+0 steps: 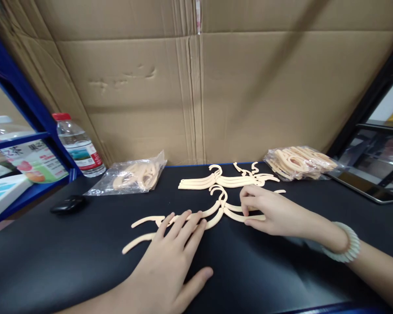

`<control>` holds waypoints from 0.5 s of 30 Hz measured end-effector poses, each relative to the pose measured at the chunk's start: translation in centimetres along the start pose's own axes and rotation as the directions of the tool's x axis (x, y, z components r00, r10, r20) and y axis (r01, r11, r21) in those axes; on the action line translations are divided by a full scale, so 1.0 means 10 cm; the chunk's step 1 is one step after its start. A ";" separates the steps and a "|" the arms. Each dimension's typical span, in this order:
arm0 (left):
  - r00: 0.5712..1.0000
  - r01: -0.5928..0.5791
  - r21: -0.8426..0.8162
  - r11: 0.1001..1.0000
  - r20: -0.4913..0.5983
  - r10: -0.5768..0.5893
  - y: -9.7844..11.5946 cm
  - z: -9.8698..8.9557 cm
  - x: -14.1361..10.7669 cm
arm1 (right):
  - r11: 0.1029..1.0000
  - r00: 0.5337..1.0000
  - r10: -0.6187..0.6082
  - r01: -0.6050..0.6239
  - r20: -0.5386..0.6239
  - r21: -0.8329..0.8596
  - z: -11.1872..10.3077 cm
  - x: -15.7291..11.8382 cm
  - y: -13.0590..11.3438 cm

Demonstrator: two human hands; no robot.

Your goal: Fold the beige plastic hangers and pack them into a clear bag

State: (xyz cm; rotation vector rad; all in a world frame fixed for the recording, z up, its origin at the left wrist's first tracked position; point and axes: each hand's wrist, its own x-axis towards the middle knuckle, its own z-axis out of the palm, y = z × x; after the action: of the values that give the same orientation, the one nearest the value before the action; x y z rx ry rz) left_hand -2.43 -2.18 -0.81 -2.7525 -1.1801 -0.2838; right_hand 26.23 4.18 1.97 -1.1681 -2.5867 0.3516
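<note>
Two cream plastic folding hangers lie unfolded on the black table, one close behind the other, hooks pointing away from me. My left hand (175, 257) rests flat with fingers stretched over the left arms of the front hanger (214, 221) and the rear hanger (211, 210). At the right, my right hand (271, 209) has thumb and fingers closed on the front hanger's right arm; part of that arm is hidden under the hand. Just behind, several folded hangers (196, 183) lie side by side, with more hanger pieces (249, 172) at their right end.
A clear bag of hangers (131, 176) lies at back left, another bag (298, 163) at back right beside a tablet-like device (367, 187). A black mouse (68, 204) and a red-capped water bottle (80, 148) stand left. Cardboard (134, 96) walls the back.
</note>
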 end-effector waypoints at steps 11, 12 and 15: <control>0.988 0.054 -0.094 0.994 0.148 -0.039 -0.21 0.02 0.16 | 0.998 0.998 0.059 -0.059 -0.023 -0.002 0.00 0.05 0.24; 0.989 0.052 -0.102 0.993 0.141 -0.038 -0.21 0.02 0.15 | 0.998 0.998 0.060 -0.060 -0.033 0.001 0.00 0.06 0.25; 0.990 0.049 -0.109 0.993 0.137 -0.034 -0.20 0.02 0.14 | 0.998 0.997 0.056 -0.056 -0.054 0.003 0.00 0.05 0.26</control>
State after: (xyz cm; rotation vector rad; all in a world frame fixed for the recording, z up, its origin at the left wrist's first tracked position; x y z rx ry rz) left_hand -2.93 0.23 -0.60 -2.8871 -1.2932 -0.1764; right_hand 27.70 6.26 1.20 -1.2344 -2.5115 0.3295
